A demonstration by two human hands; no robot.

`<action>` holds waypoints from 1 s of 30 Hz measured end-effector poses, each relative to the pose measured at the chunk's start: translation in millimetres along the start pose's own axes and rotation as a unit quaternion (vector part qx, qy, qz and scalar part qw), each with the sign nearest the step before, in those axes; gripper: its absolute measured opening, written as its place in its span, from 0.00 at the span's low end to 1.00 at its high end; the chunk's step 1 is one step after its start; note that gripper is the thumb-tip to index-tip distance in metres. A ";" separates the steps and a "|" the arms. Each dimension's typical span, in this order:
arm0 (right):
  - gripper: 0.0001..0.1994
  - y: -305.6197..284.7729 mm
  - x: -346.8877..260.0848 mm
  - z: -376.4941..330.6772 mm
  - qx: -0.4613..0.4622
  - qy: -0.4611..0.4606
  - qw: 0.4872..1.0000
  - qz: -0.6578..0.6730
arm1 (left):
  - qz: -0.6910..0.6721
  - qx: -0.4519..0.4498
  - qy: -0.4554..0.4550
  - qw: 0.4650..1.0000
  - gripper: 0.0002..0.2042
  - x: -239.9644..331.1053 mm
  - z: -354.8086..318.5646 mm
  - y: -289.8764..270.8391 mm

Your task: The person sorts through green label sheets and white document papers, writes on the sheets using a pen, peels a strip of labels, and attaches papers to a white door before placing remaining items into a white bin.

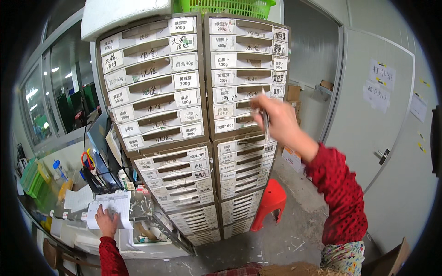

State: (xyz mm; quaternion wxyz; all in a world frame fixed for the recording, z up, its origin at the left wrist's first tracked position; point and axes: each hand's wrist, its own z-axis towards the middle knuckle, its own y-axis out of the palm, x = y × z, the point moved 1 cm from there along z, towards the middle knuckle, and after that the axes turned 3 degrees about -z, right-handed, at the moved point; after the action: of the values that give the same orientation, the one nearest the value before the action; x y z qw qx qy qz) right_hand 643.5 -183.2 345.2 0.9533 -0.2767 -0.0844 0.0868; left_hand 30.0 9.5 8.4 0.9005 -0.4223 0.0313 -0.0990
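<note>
Drawer cabinet (205,83), no upper drawers (154,71) pulled out: right hand (282,118), fingers clamped on pen (266,122); left hand (107,222), fingers apart on paper (119,205).

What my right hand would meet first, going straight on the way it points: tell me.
Your right hand, holding a slim pen-like object, would probably meet the labelled drawer fronts of the upper right stack first; the gap's depth is unclear.

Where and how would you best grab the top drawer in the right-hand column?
Probably by the dark slot midway along the front of the top drawer, coming straight from the front: the slot faces outward, offering an edge to hook.
</note>
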 end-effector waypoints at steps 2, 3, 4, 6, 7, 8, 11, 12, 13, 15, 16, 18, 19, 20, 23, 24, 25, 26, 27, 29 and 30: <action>0.15 8.3 30.6 42.9 0.047 -0.068 0.991 -0.109 | -0.059 0.058 0.052 0.995 0.23 31.8 22.4 -27.3; 0.17 14.4 46.7 62.6 0.059 -0.095 0.979 -0.169 | -0.103 0.074 0.084 0.988 0.22 72.1 35.7 -47.6; 0.17 17.6 61.9 77.1 0.056 -0.109 0.968 -0.218 | -0.151 0.084 0.119 0.978 0.23 118.6 48.2 -62.3; 0.18 42.3 98.9 77.0 0.052 -0.141 0.951 -0.269 | -0.203 0.095 0.255 0.941 0.20 210.9 67.7 -99.3; 0.17 38.9 101.3 89.3 0.017 -0.148 0.939 -0.309 | -0.186 0.109 0.287 0.933 0.19 241.3 73.8 -111.2; 0.16 38.2 100.9 95.4 0.031 -0.173 0.926 -0.333 | -0.166 0.109 0.325 0.925 0.19 261.8 73.7 -124.9; 0.13 53.4 102.2 102.0 0.049 -0.233 0.897 -0.372 | -0.206 0.124 0.374 0.896 0.20 312.3 89.8 -164.5; 0.13 47.1 107.0 99.5 0.040 -0.246 0.887 -0.388 | -0.230 0.141 0.382 0.884 0.21 331.6 101.5 -173.0; 0.13 43.0 107.6 98.7 0.035 -0.260 0.879 -0.397 | -0.247 0.156 0.385 0.876 0.21 345.8 114.2 -182.5; 0.12 32.3 101.1 88.5 0.081 -0.287 0.891 -0.343 | -0.265 0.202 0.388 0.860 0.21 366.8 139.3 -200.6; 0.12 15.6 93.2 85.1 0.112 -0.301 0.892 -0.318 | -0.264 0.227 0.382 0.856 0.22 371.1 150.6 -214.1; 0.12 -25.5 73.1 68.7 0.156 -0.332 0.894 -0.255 | -0.291 0.269 0.370 0.840 0.23 381.4 170.9 -235.4; 0.13 -48.7 65.1 55.0 0.166 -0.348 0.891 -0.238 | -0.314 0.284 0.370 0.827 0.24 391.6 182.7 -247.8; 0.14 -73.4 58.2 43.6 0.156 -0.357 0.887 -0.247 | -0.342 0.296 0.365 0.814 0.23 403.1 195.2 -258.8; 0.14 -132.0 52.3 27.1 0.071 -0.350 0.925 -0.131 | -0.471 0.259 0.362 0.762 0.21 441.3 235.7 -295.5; 0.14 -154.0 48.7 22.4 0.027 -0.332 0.938 -0.100 | -0.491 0.222 0.382 0.750 0.19 453.1 247.5 -310.8; 0.14 -156.7 55.8 22.3 -0.004 -0.299 0.953 -0.041 | -0.502 0.167 0.409 0.744 0.18 460.6 260.7 -312.6; 0.13 -151.8 71.0 27.6 -0.003 -0.266 0.964 0.010 | -0.490 0.093 0.422 0.757 0.18 469.9 268.6 -317.6; 0.13 -140.8 88.3 35.5 0.004 -0.234 0.971 0.055 | -0.470 0.011 0.430 0.771 0.18 478.1 276.6 -322.2; 0.15 -130.0 114.0 52.8 -0.099 -0.175 0.976 0.087 | -0.432 -0.152 0.452 0.766 0.29 492.7 297.2 -325.0; 0.18 -130.5 122.0 60.3 -0.178 -0.139 0.970 0.089 | -0.417 -0.194 0.470 0.753 0.31 501.5 304.3 -327.0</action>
State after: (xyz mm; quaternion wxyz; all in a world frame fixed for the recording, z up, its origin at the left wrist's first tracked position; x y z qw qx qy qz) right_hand 764.9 -234.9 479.9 0.8559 -0.4337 -0.2052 0.1930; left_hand 513.6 -67.6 467.9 0.5402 -0.4596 0.2895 -0.6427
